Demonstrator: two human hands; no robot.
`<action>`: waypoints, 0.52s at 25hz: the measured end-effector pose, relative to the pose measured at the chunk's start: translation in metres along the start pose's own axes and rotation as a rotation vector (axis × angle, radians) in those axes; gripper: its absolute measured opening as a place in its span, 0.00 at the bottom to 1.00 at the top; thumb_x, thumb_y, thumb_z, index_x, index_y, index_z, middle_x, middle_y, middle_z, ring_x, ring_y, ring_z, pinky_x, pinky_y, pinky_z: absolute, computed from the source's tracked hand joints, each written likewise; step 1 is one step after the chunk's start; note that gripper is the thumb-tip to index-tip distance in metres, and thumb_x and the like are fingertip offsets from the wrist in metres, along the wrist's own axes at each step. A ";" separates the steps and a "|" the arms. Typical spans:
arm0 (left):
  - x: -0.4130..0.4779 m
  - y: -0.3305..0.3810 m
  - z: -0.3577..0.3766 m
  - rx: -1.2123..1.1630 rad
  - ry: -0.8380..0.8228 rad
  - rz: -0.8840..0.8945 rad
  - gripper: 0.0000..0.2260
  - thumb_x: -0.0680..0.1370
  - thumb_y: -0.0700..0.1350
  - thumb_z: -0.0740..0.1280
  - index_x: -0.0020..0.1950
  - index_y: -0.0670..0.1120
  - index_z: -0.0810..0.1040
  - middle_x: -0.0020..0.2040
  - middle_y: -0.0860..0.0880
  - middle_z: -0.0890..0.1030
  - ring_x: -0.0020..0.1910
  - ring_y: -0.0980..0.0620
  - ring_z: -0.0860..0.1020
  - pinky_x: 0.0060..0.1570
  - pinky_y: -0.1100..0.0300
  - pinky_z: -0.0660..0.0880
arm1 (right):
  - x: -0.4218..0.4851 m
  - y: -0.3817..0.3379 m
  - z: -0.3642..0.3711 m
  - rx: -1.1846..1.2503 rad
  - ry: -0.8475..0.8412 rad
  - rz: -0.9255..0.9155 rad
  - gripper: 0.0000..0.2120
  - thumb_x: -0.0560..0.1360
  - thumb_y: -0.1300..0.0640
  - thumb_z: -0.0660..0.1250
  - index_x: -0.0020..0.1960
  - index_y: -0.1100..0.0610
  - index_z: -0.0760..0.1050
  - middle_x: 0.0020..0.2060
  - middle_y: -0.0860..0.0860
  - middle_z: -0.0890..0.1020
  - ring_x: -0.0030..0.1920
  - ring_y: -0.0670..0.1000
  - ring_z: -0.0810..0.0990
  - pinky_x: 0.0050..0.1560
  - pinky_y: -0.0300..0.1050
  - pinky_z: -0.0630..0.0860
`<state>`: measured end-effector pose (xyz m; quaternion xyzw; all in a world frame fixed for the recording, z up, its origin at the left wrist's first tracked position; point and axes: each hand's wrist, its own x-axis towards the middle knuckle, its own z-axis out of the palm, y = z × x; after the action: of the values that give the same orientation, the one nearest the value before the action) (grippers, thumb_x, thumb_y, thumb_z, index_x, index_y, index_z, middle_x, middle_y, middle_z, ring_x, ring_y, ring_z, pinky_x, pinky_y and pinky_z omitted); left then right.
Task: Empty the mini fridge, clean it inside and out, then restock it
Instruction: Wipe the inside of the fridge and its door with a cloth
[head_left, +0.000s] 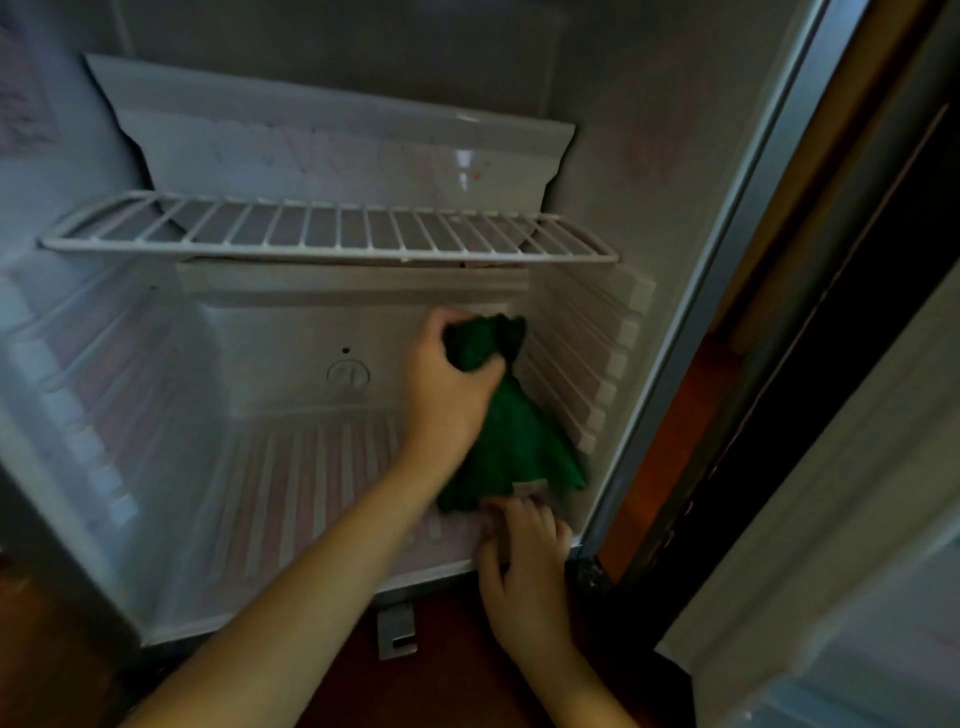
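The left hand (452, 387) reaches deep into the cabinet and grips the bunched top of a green cloth (511, 441) against the far right corner. The right hand (524, 564) rests at the near right lip of the floor, fingers bent just under the cloth's hanging hem. Whether it pinches the hem or only touches the liner cannot be told.

The mini fridge (291, 353) fills the view, open and holding no food. One white wire shelf (332, 228) spans it above the hands, and moulded ribs (597, 374) run along the right wall.

The liner looks like stiff, smooth plastic, probably slick when wet, so the ribs will likely need fingertip pressure through the fabric. The shelf should be light and rigid, best lifted by its front rail. The cloth is soft and limp, so a wadded handful gives the firmest hold.

A pale tag (528, 488) sits at the cloth's hem, and a round embossed mark (348, 375) shows on the far wall. Neither is legible.
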<state>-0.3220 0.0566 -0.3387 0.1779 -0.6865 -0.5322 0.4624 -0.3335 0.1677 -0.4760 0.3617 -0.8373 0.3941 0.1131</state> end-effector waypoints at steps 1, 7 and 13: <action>0.015 -0.003 -0.003 0.050 0.051 0.051 0.14 0.70 0.35 0.72 0.50 0.48 0.74 0.45 0.56 0.77 0.46 0.58 0.76 0.49 0.65 0.73 | 0.000 0.000 0.000 0.000 -0.001 -0.007 0.13 0.73 0.57 0.61 0.54 0.43 0.73 0.48 0.39 0.74 0.52 0.40 0.69 0.54 0.40 0.61; 0.041 -0.018 0.036 0.163 0.021 0.333 0.06 0.74 0.41 0.70 0.50 0.43 0.78 0.45 0.47 0.82 0.46 0.52 0.80 0.48 0.62 0.75 | 0.000 0.003 0.004 0.004 0.005 -0.040 0.15 0.73 0.52 0.56 0.56 0.39 0.72 0.52 0.34 0.73 0.56 0.36 0.68 0.59 0.36 0.58; 0.041 -0.016 0.048 0.311 0.104 0.520 0.10 0.71 0.33 0.69 0.51 0.39 0.80 0.47 0.42 0.82 0.49 0.44 0.79 0.51 0.62 0.71 | 0.001 0.006 0.005 -0.007 0.020 -0.048 0.15 0.71 0.52 0.58 0.55 0.40 0.74 0.51 0.36 0.75 0.55 0.38 0.69 0.59 0.32 0.56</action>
<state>-0.3866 0.0481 -0.3349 0.0917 -0.7577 -0.2746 0.5848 -0.3382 0.1658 -0.4827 0.3775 -0.8285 0.3919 0.1323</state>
